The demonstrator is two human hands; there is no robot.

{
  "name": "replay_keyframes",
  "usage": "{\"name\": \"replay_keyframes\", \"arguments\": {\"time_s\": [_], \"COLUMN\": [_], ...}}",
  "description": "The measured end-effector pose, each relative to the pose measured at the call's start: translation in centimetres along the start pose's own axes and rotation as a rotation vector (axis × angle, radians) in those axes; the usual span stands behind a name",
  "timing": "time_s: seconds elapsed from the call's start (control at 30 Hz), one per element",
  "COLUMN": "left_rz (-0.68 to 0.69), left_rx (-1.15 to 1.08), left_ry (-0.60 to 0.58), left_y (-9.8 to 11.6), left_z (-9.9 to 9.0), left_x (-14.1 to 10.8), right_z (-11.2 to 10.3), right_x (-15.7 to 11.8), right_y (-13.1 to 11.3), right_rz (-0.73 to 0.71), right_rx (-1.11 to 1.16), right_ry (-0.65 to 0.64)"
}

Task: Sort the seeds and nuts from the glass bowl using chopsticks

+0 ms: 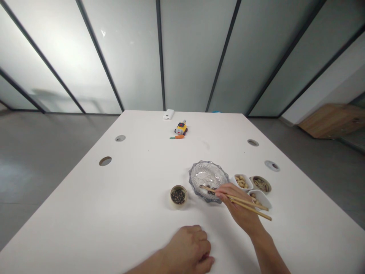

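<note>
My right hand [239, 211] holds a pair of wooden chopsticks [264, 215], their tips inside a scalloped clear glass bowl [208, 171]. A small dark piece sits at the tips, but I cannot tell whether it is gripped. Several dark seeds or beans [211, 190] lie in the bowl near my fingers. To the bowl's left stands a small round cup [179, 206] of similar dark pieces [178, 196]. My left hand [191, 247] rests on the table below that cup, fingers curled in, with nothing visible in them.
Right of the bowl stand two white dishes of pale nuts [242, 181], one partly behind my right hand, and a round cup of striped seeds [261, 183]. Farther back on the white table [137, 201] are a toy car [181, 128], a toy carrot [179, 137] and a white box [169, 114].
</note>
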State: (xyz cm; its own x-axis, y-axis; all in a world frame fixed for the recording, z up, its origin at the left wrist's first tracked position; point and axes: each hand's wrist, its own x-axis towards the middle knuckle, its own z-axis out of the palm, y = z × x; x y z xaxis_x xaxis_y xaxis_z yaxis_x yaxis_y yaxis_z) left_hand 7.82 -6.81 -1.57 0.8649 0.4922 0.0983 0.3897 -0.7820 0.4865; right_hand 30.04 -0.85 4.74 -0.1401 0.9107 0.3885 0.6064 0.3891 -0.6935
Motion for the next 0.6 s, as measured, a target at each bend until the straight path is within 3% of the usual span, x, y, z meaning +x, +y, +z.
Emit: {"name": "replay_keyframes", "arguments": {"time_s": [0.33, 0.6], "left_rz": [0.0, -0.007], "left_rx": [-0.013, -0.001], "left_ry": [-0.008, 0.003], "left_y": [0.0, -0.01], "left_z": [-0.06, 0.07], "left_x": [-0.14, -0.1], "right_z": [0.02, 0.29], "right_x": [-0.14, 0.08], "right_y": [0.08, -0.22], "right_rz": [0.029, -0.022], "right_rx": [-0.001, 0.026], "right_ry": [-0.022, 0.047]}}
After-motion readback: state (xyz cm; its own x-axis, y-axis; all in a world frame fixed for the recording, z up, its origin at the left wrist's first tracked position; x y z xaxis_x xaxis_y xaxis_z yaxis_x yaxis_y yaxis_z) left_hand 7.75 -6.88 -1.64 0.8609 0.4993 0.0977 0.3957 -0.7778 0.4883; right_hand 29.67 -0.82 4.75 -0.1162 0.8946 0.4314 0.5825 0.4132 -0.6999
